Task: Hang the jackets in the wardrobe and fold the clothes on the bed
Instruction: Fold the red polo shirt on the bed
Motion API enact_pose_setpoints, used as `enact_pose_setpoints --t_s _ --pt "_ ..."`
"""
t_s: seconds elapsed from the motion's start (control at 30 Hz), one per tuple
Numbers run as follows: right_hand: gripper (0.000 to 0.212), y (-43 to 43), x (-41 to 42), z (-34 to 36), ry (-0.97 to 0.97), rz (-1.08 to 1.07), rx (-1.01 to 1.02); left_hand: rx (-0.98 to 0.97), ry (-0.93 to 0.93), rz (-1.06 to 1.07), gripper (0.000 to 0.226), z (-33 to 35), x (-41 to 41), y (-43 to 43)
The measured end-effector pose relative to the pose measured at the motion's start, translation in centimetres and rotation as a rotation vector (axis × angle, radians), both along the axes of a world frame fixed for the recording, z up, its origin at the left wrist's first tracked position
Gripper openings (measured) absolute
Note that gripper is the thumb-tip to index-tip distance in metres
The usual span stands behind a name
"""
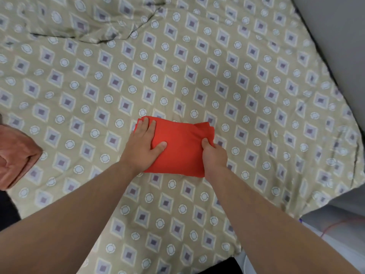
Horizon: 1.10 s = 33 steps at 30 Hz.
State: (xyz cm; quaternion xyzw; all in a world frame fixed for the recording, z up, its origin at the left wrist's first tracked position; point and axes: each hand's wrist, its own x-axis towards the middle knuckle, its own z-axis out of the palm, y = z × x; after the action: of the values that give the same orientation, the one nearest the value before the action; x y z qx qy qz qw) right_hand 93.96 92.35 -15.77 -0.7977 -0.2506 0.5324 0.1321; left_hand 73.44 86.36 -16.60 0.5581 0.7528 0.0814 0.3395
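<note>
A red garment [181, 143], folded into a small rectangle, lies in the middle of the bed [197, 66], which has a beige patterned cover. My left hand [144, 147] rests flat on its left half, fingers straight and pressing down. My right hand [214, 155] grips the garment's right edge, thumb on top and fingers curled under the fold. No jackets or wardrobe are in view.
A folded brownish-orange cloth [15, 155] lies at the bed's left edge. The cover is rumpled into a ridge at the top left [94, 34]. A grey wall [335, 36] runs along the right side. The bed's near corner drops off at lower right.
</note>
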Motion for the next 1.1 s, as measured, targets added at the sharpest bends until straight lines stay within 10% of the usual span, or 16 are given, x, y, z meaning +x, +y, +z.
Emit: enact_pose_setpoints --t_s 0.23,0.37,0.53,1.1 --pt "0.068 -1.3 -1.6 1.1 -0.06 0.002 0.069 -0.065 -0.105 0.796 0.078 1.2 0.8 0.0" --pt "0.055 -1.6 0.0 3.6 0.18 0.047 -0.095 -0.343 -0.61 0.993 0.043 3.7 -0.1 -1.1" --pt "0.036 -0.7 2.6 10.6 0.466 -0.009 -0.123 -0.393 -1.008 0.913 0.051 11.1 -1.1 -0.9" --pt "0.015 2.8 8.6 41.4 0.48 0.154 0.447 0.24 -1.062 0.776 0.043 40.6 5.4 0.1"
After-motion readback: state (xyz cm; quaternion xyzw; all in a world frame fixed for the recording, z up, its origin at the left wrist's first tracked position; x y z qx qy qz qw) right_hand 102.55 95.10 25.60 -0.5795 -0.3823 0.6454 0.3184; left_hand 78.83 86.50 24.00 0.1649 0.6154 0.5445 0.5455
